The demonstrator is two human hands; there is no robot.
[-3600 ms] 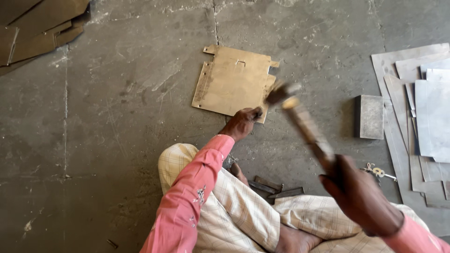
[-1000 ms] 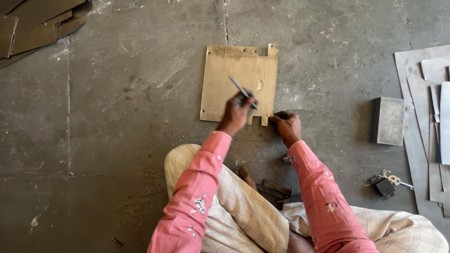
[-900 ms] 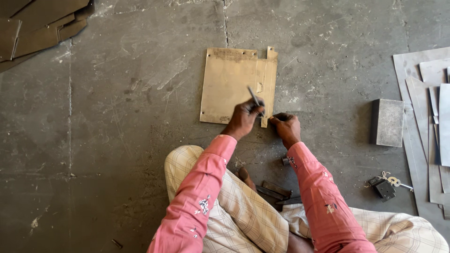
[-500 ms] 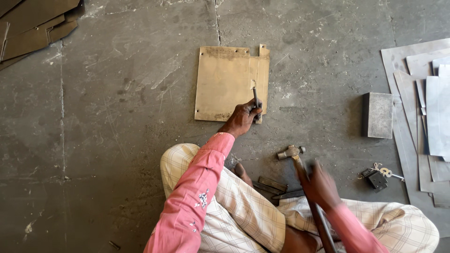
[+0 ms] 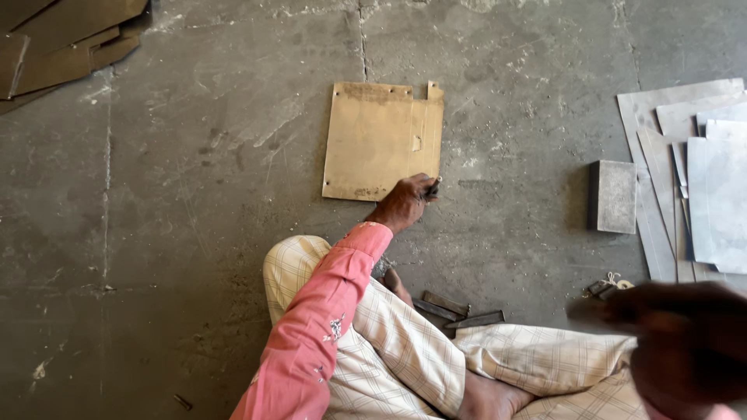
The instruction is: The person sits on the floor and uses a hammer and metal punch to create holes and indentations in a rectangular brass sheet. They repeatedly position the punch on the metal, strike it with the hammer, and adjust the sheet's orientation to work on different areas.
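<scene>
A tan, rust-stained metal plate (image 5: 373,140) lies flat on the concrete floor in front of me. My left hand (image 5: 403,204), in a pink sleeve, grips a short dark chisel (image 5: 432,187) with its tip at the plate's lower right corner. Close to the camera at the lower right my right hand (image 5: 685,342) is raised and heavily blurred. It is closed around a dark handle that sticks out to the left, the hammer seen earlier. My crossed legs in checked cloth fill the bottom of the view.
A grey metal block (image 5: 612,196) stands right of the plate, beside a stack of grey metal sheets (image 5: 700,187). A small bunch of keys (image 5: 607,286) and dark metal bars (image 5: 459,311) lie near my legs. Brown sheets (image 5: 62,39) are piled at the top left.
My right hand has picked up the hammer and swung it up toward the camera. My left hand has kept the chisel, shifting it down to the plate's lower right corner.
</scene>
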